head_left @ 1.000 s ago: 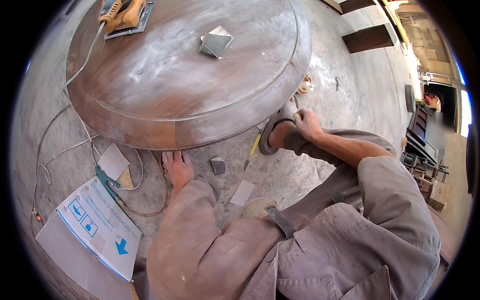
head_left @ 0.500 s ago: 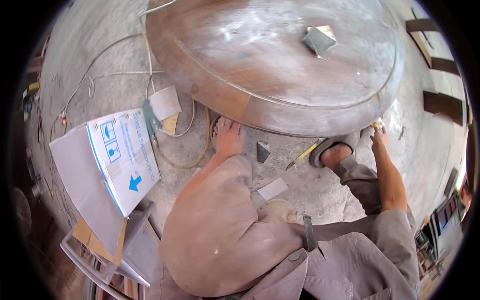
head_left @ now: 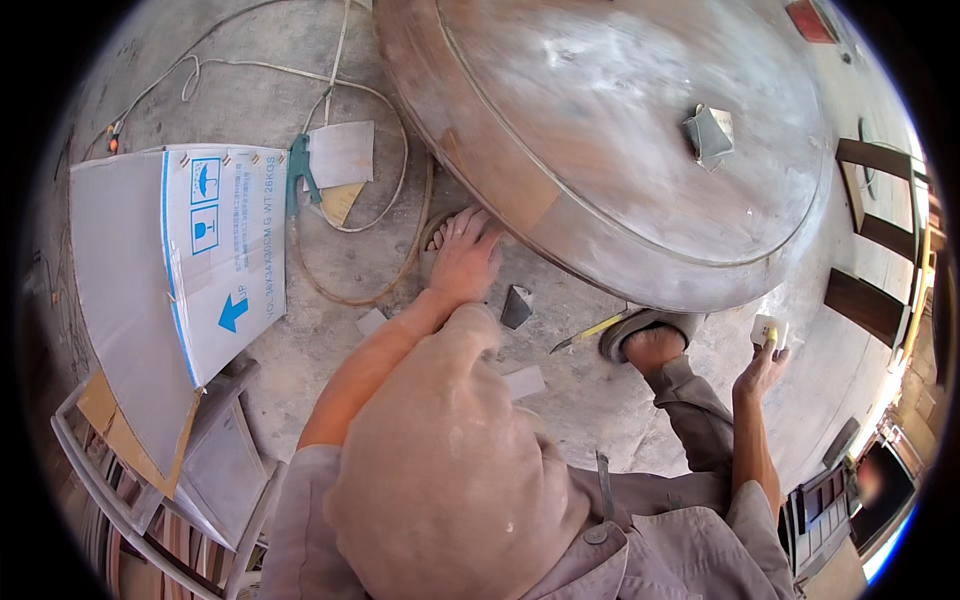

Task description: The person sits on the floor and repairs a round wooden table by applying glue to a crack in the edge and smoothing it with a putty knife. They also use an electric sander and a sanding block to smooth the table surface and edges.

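A big oval wooden tabletop (head_left: 620,150), brown with whitish dust, stretches out in front of me. My left hand (head_left: 467,255) lies at its near left rim, fingers stretched out beside a sandalled foot. Whether the fingertips press on the rim is hard to tell. Off the right end of the top, my right hand (head_left: 762,372) pinches a small pale square of sandpaper (head_left: 768,330); something yellow covers a fingertip. A folded grey piece of sandpaper (head_left: 711,136) rests on the tabletop.
On the floor lie a yellow utility knife (head_left: 592,332), a dark sandpaper scrap (head_left: 517,307) and a pale scrap (head_left: 524,382). To the left are a teal air blow gun (head_left: 300,177), looped hose (head_left: 405,275) and a white carton (head_left: 225,240). Dark wooden frames (head_left: 868,305) stand right.
My right hand has drawn back from the tabletop's rim toward me, and the pale sandpaper in it now shows. The view has turned; my left hand stays near the rim.
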Action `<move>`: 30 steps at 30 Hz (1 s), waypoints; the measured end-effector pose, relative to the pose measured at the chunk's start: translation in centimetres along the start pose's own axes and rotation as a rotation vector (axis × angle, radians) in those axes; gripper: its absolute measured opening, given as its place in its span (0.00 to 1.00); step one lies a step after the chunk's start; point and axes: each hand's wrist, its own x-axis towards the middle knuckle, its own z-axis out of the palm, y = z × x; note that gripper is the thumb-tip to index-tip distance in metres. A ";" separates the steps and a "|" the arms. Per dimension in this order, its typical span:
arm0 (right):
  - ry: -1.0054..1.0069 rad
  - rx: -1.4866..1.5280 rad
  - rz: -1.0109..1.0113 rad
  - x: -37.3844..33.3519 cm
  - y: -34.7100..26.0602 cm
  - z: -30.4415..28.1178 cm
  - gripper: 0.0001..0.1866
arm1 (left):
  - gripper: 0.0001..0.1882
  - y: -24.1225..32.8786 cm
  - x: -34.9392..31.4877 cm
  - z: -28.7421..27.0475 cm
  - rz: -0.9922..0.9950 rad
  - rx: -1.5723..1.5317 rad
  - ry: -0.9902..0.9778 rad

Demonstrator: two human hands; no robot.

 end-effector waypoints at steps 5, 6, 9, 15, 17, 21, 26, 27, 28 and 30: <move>-0.452 0.094 -0.097 -8.0 -12.5 9.1 0.25 | 0.18 -0.7 -0.6 -0.6 -0.036 0.015 0.019; -0.521 0.138 -0.089 -10.0 -14.1 11.2 0.26 | 0.18 -0.5 -0.5 -0.6 -0.044 0.006 0.009; -0.784 0.160 0.090 -13.4 -15.9 14.9 0.27 | 0.16 -0.5 0.1 -0.2 -0.034 -0.022 0.011; -1.103 -0.047 0.013 -14.6 -20.4 22.7 0.22 | 0.16 -0.9 -0.5 -0.1 -0.075 -0.054 0.007; -1.100 -0.119 0.024 -14.4 -21.5 23.9 0.20 | 0.16 -1.0 -0.6 0.0 -0.084 -0.059 0.001; -1.083 -0.165 0.087 -14.2 -22.8 25.0 0.19 | 0.17 -1.2 -0.5 0.0 -0.062 -0.057 0.006; -1.114 -0.134 0.165 -14.0 -23.5 26.3 0.18 | 0.18 -1.3 -0.6 -0.1 -0.058 -0.053 -0.003; -1.123 -0.109 0.194 -13.9 -23.4 26.5 0.18 | 0.18 -1.3 -0.6 0.0 -0.056 -0.049 0.002; -1.132 -0.085 0.222 -13.8 -23.4 26.6 0.18 | 0.18 -1.3 -0.5 0.0 -0.055 -0.045 0.007; -1.136 -0.106 0.194 -13.6 -23.3 26.7 0.18 | 0.17 -1.1 -0.5 -0.1 -0.061 -0.040 0.010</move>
